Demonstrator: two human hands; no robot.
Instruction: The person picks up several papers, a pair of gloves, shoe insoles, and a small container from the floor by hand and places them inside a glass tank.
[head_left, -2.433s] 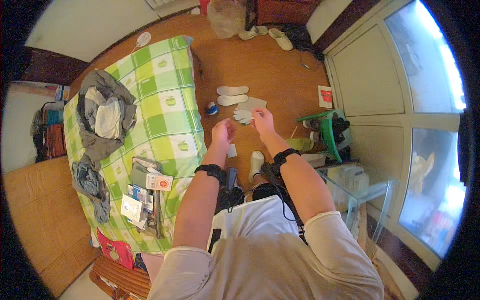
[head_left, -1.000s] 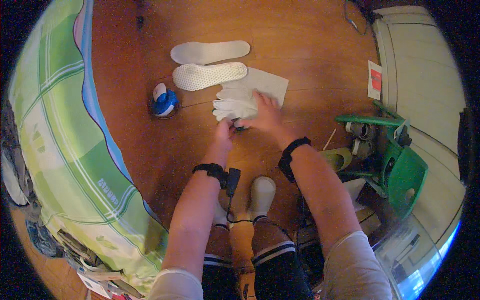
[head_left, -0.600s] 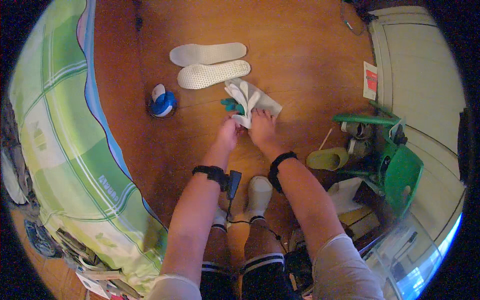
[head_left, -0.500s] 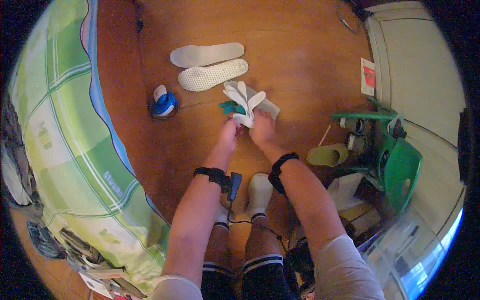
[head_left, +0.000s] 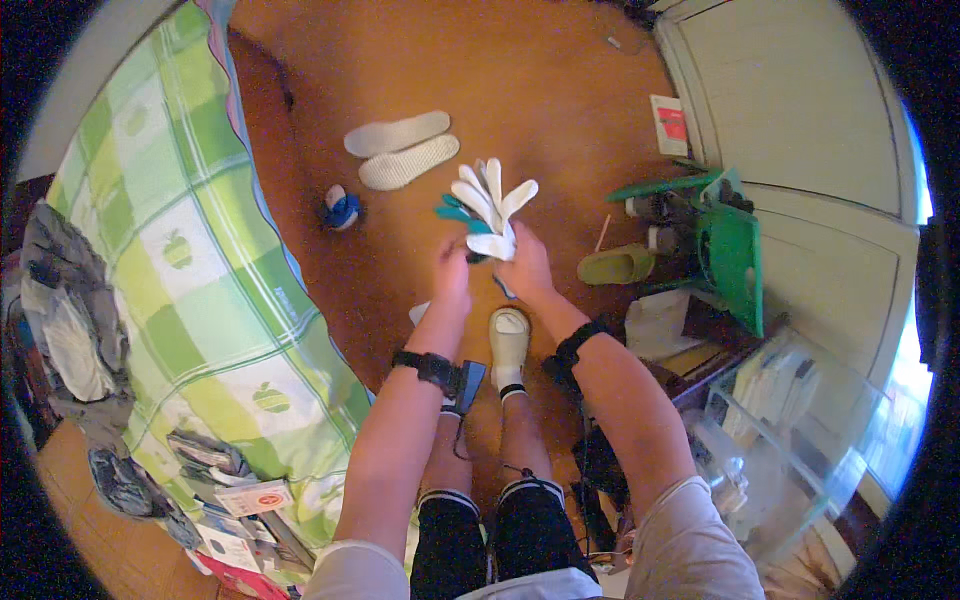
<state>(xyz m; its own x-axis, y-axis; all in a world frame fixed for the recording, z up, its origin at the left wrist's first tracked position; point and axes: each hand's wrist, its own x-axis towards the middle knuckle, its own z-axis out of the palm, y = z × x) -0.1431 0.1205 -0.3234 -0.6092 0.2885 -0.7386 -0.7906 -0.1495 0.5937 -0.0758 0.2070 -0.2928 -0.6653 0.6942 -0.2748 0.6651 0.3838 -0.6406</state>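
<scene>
A white work glove [head_left: 490,205] with its fingers fanned out is in front of me above the floor. Teal glove fingers [head_left: 460,215] show at its left; whether they belong to a second glove, I cannot tell. My right hand [head_left: 525,265] is closed around the white glove near its cuff. Beside the cuff's left side is my left hand [head_left: 453,268], its fingers blurred and partly hidden, so its grip is unclear. A small blue-grey piece [head_left: 505,287] shows just under my right hand.
Two white insoles [head_left: 408,160] lie on the wooden floor [head_left: 530,80]. A blue-and-white object [head_left: 341,208] sits near the bed with its green checked cover [head_left: 180,250]. On the right are an olive slipper [head_left: 615,266], a green plastic stool [head_left: 730,260] and a clear box [head_left: 780,440].
My view has shifted, with the insoles now smaller. The white glove's fingers are more spread. The pale grey sheet beside the glove no longer shows there. My left hand sits slightly farther from the cuff.
</scene>
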